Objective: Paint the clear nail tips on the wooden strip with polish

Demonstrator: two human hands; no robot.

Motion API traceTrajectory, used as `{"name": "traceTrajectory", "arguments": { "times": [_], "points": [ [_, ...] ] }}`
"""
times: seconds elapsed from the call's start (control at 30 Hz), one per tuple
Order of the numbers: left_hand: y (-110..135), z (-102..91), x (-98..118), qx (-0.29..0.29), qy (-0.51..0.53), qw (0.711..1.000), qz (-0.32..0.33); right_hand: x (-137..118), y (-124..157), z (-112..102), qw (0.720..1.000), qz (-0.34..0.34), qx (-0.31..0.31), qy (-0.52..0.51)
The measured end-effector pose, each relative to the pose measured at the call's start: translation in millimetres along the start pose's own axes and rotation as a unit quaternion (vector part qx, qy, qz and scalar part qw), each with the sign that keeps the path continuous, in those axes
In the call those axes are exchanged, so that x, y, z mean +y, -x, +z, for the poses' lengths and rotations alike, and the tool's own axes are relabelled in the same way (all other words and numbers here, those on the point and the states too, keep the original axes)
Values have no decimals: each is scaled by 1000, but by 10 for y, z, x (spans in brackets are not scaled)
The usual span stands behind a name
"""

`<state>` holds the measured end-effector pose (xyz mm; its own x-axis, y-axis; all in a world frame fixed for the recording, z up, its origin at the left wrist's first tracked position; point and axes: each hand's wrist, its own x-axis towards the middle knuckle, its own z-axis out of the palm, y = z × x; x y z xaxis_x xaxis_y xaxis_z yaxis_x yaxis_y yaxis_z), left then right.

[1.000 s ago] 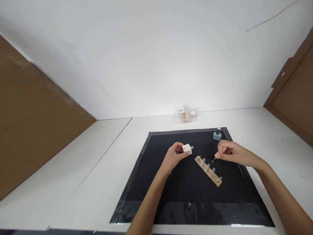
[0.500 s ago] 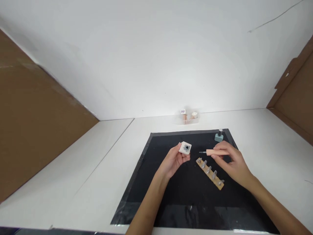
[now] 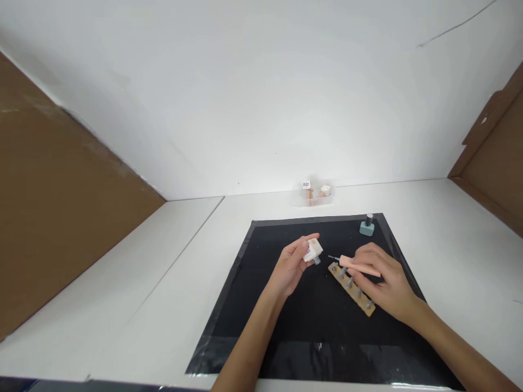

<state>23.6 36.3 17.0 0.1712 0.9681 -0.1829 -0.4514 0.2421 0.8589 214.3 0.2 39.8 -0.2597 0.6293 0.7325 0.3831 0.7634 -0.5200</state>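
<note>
My left hand [image 3: 291,265] grips a small white nail polish bottle [image 3: 313,249] between thumb and fingers. The bottle is tipped so that its grey-smeared neck points down, and a printed side shows. In my right hand [image 3: 382,279] is a nail polish brush [image 3: 359,266] with a long peach cap handle. Its thin bristle end points left toward the bottle's neck, with a small gap between them. Below the brush, a yellowish strip [image 3: 352,290] bearing several clear nail tips lies slantwise on the black mat [image 3: 302,321]. My right fingers hide part of that strip.
A closed teal polish bottle with a dark cap [image 3: 367,226] stands at the mat's back right corner. Behind the mat, a clear plastic tray [image 3: 323,202] holds white bottles with peach caps. Cardboard panels [image 3: 61,190] flank the white table, and a white wall [image 3: 245,98] rises behind.
My left hand has turned the white bottle from opening facing me to neck pointing down. The brush has shifted slightly left and tilted, its handle end now lower.
</note>
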Motion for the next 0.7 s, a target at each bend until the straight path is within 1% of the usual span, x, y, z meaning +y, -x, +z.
{"name": "traceTrajectory", "arguments": {
  "times": [0.07,0.17,0.23,0.3,0.4,0.53,0.7],
  "points": [
    [-4,0,-5,18,-19,999,40,-1,9,13,1000,24,-20,-5],
    [-11,-8,-17,36,-54,993,98,5,40,40,995,78,-63,-6],
    [-13,-17,-23,36,-72,989,122,12,62,64,990,108,-90,-10],
    [-12,-28,-25,32,-78,987,136,16,77,87,986,124,-109,-19],
    [-9,-42,-22,19,-74,986,148,13,87,108,983,130,-128,-33],
    [-9,-42,-17,3,-65,987,145,7,91,113,978,151,-134,-47],
    [-9,-20,-4,23,-65,989,130,31,97,118,975,186,-116,-46]
  ]
}}
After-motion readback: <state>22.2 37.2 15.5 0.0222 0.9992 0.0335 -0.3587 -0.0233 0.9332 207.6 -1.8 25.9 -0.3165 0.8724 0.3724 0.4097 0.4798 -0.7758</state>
